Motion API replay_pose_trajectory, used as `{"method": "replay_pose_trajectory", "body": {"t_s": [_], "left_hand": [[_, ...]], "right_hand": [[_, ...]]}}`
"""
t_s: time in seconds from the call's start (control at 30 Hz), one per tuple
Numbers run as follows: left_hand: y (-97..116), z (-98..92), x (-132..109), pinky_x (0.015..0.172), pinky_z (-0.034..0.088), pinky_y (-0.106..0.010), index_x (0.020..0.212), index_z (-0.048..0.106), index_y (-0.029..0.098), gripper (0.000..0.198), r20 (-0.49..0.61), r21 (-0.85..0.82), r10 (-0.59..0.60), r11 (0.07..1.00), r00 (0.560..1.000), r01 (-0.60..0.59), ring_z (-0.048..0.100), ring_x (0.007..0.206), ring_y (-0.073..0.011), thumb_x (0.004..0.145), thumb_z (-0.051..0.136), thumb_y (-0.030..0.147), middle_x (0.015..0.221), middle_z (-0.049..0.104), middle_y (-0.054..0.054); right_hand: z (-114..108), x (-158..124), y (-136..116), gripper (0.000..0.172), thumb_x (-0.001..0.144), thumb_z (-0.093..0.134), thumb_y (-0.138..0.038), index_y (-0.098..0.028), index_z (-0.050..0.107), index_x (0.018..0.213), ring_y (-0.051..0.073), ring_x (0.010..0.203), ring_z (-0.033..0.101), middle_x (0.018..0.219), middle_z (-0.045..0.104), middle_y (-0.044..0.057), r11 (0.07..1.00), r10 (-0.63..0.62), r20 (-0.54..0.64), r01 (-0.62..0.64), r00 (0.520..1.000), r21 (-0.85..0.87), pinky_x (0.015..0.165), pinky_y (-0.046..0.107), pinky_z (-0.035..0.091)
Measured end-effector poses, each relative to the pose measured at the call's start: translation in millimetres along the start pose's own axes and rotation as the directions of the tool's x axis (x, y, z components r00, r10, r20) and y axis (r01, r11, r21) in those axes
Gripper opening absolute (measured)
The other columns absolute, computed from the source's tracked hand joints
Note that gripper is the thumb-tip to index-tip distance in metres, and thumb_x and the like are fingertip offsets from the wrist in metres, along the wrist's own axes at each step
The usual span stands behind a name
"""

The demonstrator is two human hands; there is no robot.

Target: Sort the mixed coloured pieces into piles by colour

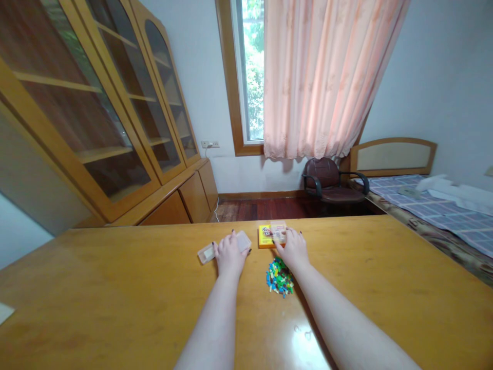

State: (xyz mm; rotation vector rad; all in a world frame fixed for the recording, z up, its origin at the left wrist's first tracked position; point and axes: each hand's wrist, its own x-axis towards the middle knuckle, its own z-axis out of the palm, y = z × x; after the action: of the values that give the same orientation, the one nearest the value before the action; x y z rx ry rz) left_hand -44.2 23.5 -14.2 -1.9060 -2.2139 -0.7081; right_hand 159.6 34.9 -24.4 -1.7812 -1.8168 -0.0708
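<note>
My left hand [230, 254] reaches over a clear plastic box [244, 240], its fingers and thumb curled around it. A narrower clear piece with something white inside [206, 253] sticks out on the hand's left; whether it is part of the same box I cannot tell. My right hand [293, 249] pinches a small clear plastic case [278, 226] resting over a yellow box with printing [265, 236]. Just below that hand lies a loose pile of tiny blue, green, yellow and white building bricks [280, 277] on the wooden table [127, 293].
Beyond the table's far edge stands a brown armchair [327, 180], with a bed [454, 205] to the right. A glass-door cabinet [127, 103] lines the left wall. Something pale [5, 312] lies at the table's left edge.
</note>
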Motion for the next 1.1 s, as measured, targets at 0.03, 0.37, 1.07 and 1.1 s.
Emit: {"method": "replay_pose_trajectory", "body": {"t_s": [0.03,0.37,1.07,1.1], "left_hand": [[1,-0.4,0,0.107,0.018,-0.05,0.131,0.044,0.016,0.07,-0.027,-0.008,-0.011,1.0,1.0,0.011,0.047,0.112,-0.0287,0.068,0.067,0.039,0.12,0.056,-0.014],[4,-0.4,-3,0.109,0.02,-0.049,0.128,0.046,0.019,0.067,-0.095,-0.175,0.213,0.958,0.972,-0.227,0.045,0.117,-0.0286,0.066,0.067,0.032,0.122,0.054,-0.011],[13,-17.2,-13,0.112,0.016,-0.05,0.116,0.052,0.02,0.062,0.131,-0.498,0.624,0.713,0.77,-0.494,0.039,0.127,-0.0268,0.064,0.067,0.049,0.132,0.049,-0.011],[13,-17.2,-13,0.112,0.016,-0.05,0.118,0.05,0.02,0.062,0.123,-0.507,0.618,0.712,0.777,-0.486,0.039,0.127,-0.0264,0.066,0.066,0.049,0.132,0.049,-0.012]], "right_hand": [[1,0,0,0.046,0.08,0.052,-0.043,-0.012,0.053,0.115,0.028,0.11,0.05,0.121,0.054,0.016,1.0,-0.003,0.0,0.003,1.0,-0.006,0.102,0.042,0.026],[7,2,1,0.037,0.084,0.05,-0.04,-0.029,0.058,0.118,0.029,0.113,0.051,0.135,0.046,0.012,0.998,-0.045,0.078,0.042,0.996,0.042,0.099,0.048,0.031],[5,0,4,0.055,0.071,0.055,-0.018,-0.019,0.043,0.124,0.021,0.12,0.047,0.128,0.051,0.01,0.713,-0.261,0.148,0.087,0.954,0.696,0.103,0.04,0.035],[3,-1,3,0.059,0.07,0.055,-0.018,-0.019,0.041,0.127,0.021,0.122,0.045,0.131,0.049,0.011,0.732,-0.291,0.167,0.108,0.942,0.672,0.104,0.04,0.033]]}}
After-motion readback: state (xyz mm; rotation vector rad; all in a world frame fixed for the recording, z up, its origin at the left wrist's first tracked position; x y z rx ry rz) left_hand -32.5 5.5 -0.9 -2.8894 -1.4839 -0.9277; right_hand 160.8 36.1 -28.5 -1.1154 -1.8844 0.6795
